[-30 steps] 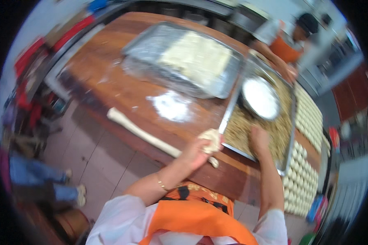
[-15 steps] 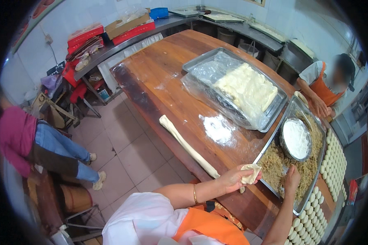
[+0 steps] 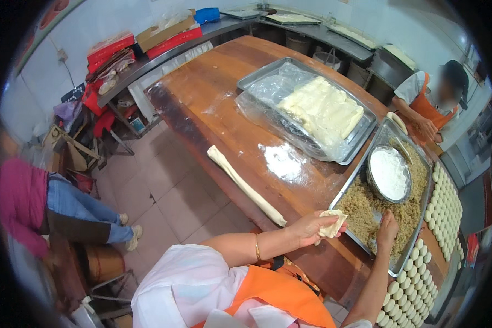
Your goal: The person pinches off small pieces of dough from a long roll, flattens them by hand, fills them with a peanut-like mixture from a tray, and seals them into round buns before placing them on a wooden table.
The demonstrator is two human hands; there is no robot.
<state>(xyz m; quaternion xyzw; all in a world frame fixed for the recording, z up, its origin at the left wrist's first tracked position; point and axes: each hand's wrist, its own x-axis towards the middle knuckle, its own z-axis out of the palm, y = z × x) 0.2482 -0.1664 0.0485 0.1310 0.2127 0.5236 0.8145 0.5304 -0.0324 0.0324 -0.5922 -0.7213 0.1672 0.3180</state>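
My left hand [image 3: 310, 228] holds a flattened piece of pale dough [image 3: 333, 223] between thumb and fingers, beside the near corner of a metal tray [image 3: 361, 245]. My right hand [image 3: 387, 232] is closed and low over the crumbly tan filling [image 3: 354, 212] in that tray. Its fingertips are turned away, so what they grip is hidden. A steel bowl of white powder [image 3: 389, 173] sits on the filling just beyond my right hand. Left of my left hand, a long dough rope [image 3: 245, 185] lies along the wooden table's edge.
Beyond a patch of flour [image 3: 283, 163] stands a tray with a dough slab [image 3: 322, 112] under plastic film. Rows of small round dough pieces [image 3: 410, 290] lie on the right. A co-worker in an orange apron [image 3: 427, 109] is at the far right; another person [image 3: 76, 205] stands at left.
The whole view has shifted slightly. My left hand still holds the dough piece, and my right hand stays closed at the filling. The person at left has moved a little.
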